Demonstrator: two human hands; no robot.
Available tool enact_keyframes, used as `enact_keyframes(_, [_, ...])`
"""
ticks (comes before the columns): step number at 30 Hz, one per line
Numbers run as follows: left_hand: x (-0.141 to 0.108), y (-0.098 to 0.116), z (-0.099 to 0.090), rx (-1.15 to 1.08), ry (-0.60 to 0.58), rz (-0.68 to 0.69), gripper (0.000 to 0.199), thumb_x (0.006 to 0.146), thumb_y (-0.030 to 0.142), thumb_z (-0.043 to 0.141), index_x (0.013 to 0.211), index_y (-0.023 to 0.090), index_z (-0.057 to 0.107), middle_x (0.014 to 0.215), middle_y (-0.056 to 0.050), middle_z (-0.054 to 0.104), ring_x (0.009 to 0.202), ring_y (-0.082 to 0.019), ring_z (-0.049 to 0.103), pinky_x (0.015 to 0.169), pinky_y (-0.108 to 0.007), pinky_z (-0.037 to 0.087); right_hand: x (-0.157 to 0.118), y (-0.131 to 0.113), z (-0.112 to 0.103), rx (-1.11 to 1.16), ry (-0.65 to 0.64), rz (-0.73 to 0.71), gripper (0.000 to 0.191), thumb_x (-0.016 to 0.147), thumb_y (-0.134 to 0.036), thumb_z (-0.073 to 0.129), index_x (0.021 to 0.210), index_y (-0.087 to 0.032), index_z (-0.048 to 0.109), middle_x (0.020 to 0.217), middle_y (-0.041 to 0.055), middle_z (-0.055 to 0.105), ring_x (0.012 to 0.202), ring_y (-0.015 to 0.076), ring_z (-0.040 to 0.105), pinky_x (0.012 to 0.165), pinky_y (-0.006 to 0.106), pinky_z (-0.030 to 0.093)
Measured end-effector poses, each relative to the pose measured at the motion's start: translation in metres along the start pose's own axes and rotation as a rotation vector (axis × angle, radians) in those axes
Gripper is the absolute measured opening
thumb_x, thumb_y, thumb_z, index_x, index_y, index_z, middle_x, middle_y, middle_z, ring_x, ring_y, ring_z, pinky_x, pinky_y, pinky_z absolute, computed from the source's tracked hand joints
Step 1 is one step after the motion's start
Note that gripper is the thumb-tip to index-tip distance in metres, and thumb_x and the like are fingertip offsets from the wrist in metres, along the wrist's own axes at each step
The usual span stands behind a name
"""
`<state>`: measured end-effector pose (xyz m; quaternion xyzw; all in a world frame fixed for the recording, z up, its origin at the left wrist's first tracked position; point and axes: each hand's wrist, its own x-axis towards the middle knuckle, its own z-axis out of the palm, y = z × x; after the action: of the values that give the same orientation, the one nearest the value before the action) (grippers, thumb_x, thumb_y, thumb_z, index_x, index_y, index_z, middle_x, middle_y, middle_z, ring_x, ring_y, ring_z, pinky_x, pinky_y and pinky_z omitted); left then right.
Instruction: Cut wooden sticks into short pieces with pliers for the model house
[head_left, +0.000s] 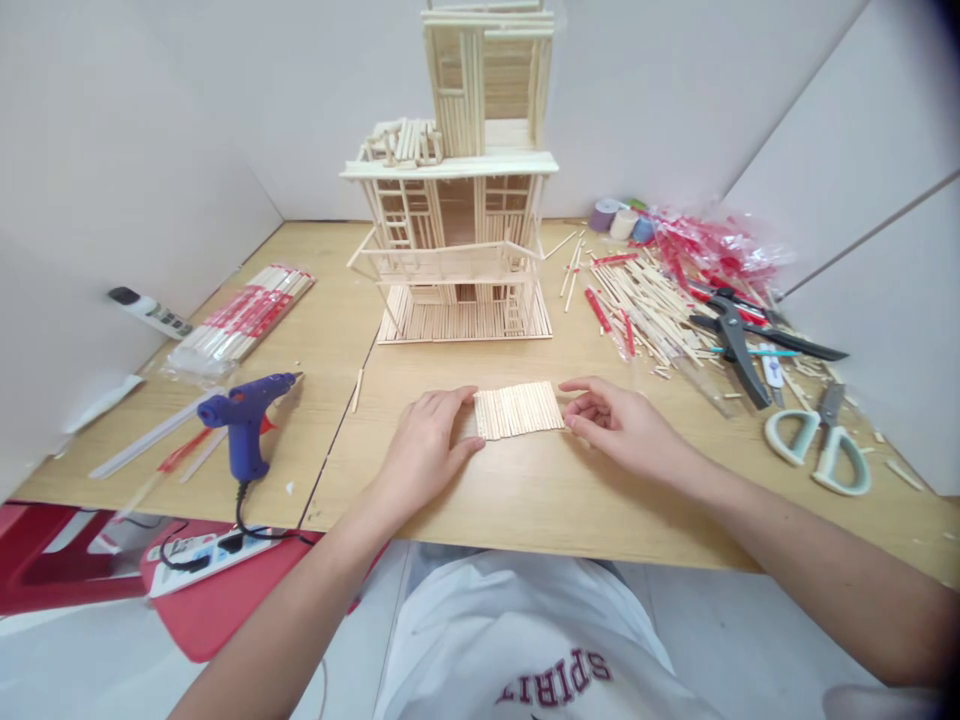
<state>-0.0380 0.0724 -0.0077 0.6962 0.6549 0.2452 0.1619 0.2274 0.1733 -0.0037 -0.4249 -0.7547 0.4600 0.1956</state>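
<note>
Steadily, the open left hand [424, 450] and the loosely curled right hand [622, 425] press in on opposite ends of a stick panel [517, 410], lower centre of the frame, apparently keeping its sticks aligned on the wooden tabletop [570, 500].

Maroon capitals across the chest of the white T-shirt [525, 625] read SPIRIT, upside down in the head view, the letters set along a slight arc. Red print ran around the clear wrappers of the stick bundle [244, 315], but it was too blurred to read. The power strip [214, 558] carried small coloured labels, also illegible, and the marks on the white handheld device [150, 312] were too small to make out
</note>
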Motion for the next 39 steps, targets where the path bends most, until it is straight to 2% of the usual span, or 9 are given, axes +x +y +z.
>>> enact_keyframes(5, [-0.001,0.002,0.000,-0.057,0.025,-0.018,0.053,0.082,0.026,0.076,0.131,0.023,0.056,0.131,-0.010,0.066,0.123,-0.031,0.057,0.106,-0.048,0.040,0.001,0.000,-0.002,0.024,-0.006,0.010,0.041,0.087,-0.031,0.065,0.125,-0.020,0.058,0.096,0.0082,0.072,0.082,0.0201,0.069,0.073,0.033,0.055])
enact_keyframes(12, [-0.025,0.021,-0.004,-0.576,0.342,-0.227,0.015,0.092,0.036,0.064,0.093,0.022,0.068,0.094,-0.005,0.070,0.090,-0.019,0.064,0.088,-0.033,0.048,-0.013,0.000,-0.006,0.042,0.089,-0.030,0.028,0.091,-0.043,0.061,0.106,-0.021,0.067,0.082,0.0049,0.071,0.068,0.0182,0.066,0.065,0.032,0.052])
enact_keyframes(18, [-0.050,0.038,0.019,-0.871,0.259,-0.264,0.032,0.095,0.051,0.055,0.084,0.022,0.062,0.069,-0.001,0.058,0.065,-0.015,0.055,0.066,-0.028,0.044,-0.016,0.005,-0.006,0.100,0.164,-0.036,0.034,0.091,-0.056,0.058,0.090,-0.023,0.067,0.067,0.0024,0.065,0.051,0.0150,0.056,0.050,0.028,0.046])
enact_keyframes(22, [-0.061,0.032,0.023,-0.764,0.265,-0.231,0.048,0.101,0.052,0.042,0.066,0.022,0.053,0.063,-0.002,0.054,0.062,-0.016,0.052,0.064,-0.030,0.041,-0.014,0.005,-0.004,0.088,0.143,-0.054,0.043,0.094,-0.061,0.052,0.077,-0.023,0.065,0.064,0.0024,0.064,0.049,0.0144,0.055,0.048,0.028,0.043])
enact_keyframes(25, [-0.061,0.017,0.004,-0.506,0.307,-0.228,0.048,0.102,0.048,0.041,0.063,0.022,0.050,0.063,-0.002,0.054,0.063,-0.017,0.052,0.065,-0.031,0.040,-0.013,0.005,-0.006,0.085,0.153,-0.045,0.047,0.094,-0.063,0.051,0.070,-0.023,0.062,0.059,0.0014,0.061,0.046,0.0136,0.052,0.046,0.027,0.040])
enact_keyframes(30, [-0.038,-0.028,-0.045,0.131,0.420,-0.257,0.017,0.097,0.036,0.051,0.100,0.022,0.060,0.106,-0.011,0.065,0.105,-0.027,0.058,0.095,-0.040,0.043,-0.009,0.011,-0.011,0.130,0.182,-0.018,0.048,0.093,-0.064,0.052,0.072,-0.022,0.062,0.058,0.0003,0.059,0.046,0.0123,0.050,0.047,0.026,0.038])
enact_keyframes(32, [-0.024,-0.049,-0.057,0.329,0.364,-0.310,0.024,0.096,0.034,0.051,0.113,0.018,0.058,0.117,-0.017,0.062,0.116,-0.033,0.053,0.101,-0.045,0.040,-0.009,0.012,-0.012,0.133,0.178,-0.021,0.048,0.093,-0.064,0.052,0.072,-0.022,0.062,0.058,0.0001,0.059,0.046,0.0121,0.050,0.047,0.026,0.038])
enact_keyframes(35, [-0.007,-0.074,-0.063,0.376,0.267,-0.336,0.028,0.092,0.028,0.054,0.115,0.013,0.058,0.111,-0.017,0.064,0.107,-0.032,0.059,0.097,-0.042,0.044,-0.010,0.012,-0.012,0.109,0.168,-0.046,0.047,0.094,-0.061,0.051,0.072,-0.022,0.062,0.058,-0.0001,0.058,0.047,0.0122,0.050,0.049,0.027,0.037])
enact_keyframes(39, [0.003,-0.084,-0.059,0.498,0.172,-0.391,0.027,0.093,0.022,0.043,0.113,0.015,0.059,0.106,-0.015,0.069,0.103,-0.030,0.063,0.093,-0.039,0.046,-0.012,0.012,-0.015,0.000,0.172,-0.086,0.042,0.098,-0.052,0.048,0.071,-0.022,0.061,0.058,0.0000,0.059,0.050,0.0134,0.051,0.053,0.028,0.038])
